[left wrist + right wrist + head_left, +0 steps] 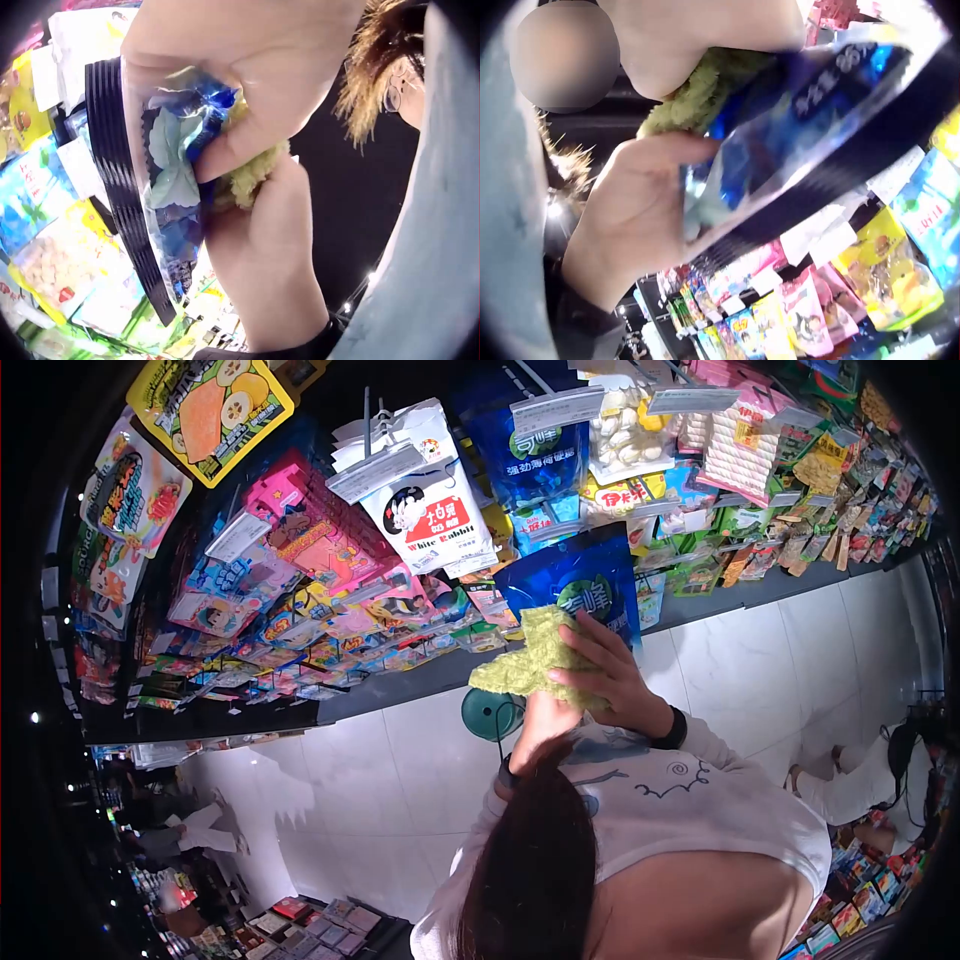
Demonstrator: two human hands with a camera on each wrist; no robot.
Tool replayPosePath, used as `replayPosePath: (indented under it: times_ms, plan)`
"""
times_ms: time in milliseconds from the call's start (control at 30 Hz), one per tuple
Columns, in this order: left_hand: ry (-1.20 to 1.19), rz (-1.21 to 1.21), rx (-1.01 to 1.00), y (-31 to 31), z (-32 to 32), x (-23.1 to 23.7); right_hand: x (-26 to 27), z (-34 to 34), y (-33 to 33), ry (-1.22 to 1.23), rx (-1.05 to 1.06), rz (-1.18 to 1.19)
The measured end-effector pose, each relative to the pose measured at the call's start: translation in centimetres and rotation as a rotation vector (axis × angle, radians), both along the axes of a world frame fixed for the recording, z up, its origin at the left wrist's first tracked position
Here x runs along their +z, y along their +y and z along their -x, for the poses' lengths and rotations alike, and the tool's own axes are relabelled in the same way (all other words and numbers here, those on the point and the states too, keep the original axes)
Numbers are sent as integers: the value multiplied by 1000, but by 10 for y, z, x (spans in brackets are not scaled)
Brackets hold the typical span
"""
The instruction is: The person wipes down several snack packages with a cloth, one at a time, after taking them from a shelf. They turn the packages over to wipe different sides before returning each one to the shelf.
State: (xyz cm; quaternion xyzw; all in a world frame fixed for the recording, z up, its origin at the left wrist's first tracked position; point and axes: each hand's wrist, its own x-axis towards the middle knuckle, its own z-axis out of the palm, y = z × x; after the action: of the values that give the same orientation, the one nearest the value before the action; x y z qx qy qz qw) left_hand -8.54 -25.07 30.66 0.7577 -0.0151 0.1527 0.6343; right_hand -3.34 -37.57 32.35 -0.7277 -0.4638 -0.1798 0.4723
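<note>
In the head view, a blue candy bag (575,572) with a green emblem stands upright before the person. A fluffy yellow-green cloth (545,650) covers part of its lower front. My left hand (550,717) comes up from below, its fingers hidden by the cloth; in the left wrist view its thumb presses the bag's clear back (176,225), where blue wrapped sweets show. My right hand (625,685) lies with bent fingers over the cloth at the bag's right side. In the right wrist view, the cloth (690,105) is bunched between both hands beside the bag.
Hanging racks of sweets fill the far side, with White Rabbit bags (430,515) and another blue bag (525,465) close by. Price tags (555,408) jut out on the hooks. A green round stool (490,713) stands on the tiled floor (370,800). Other people are at both sides.
</note>
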Motion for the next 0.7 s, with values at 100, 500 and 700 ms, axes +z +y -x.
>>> replayPosePath:
  times_ms: [100,500,700]
  plan:
    - [139,21,-141,15,6,-13,-2,-15,-12,21,-43,77]
    - [76,-69,-181,33,5,-38,-37,18,22,155,-37,-142]
    - [154,-112,-164,40,6,-39,-47,11,3,167,-305,-90]
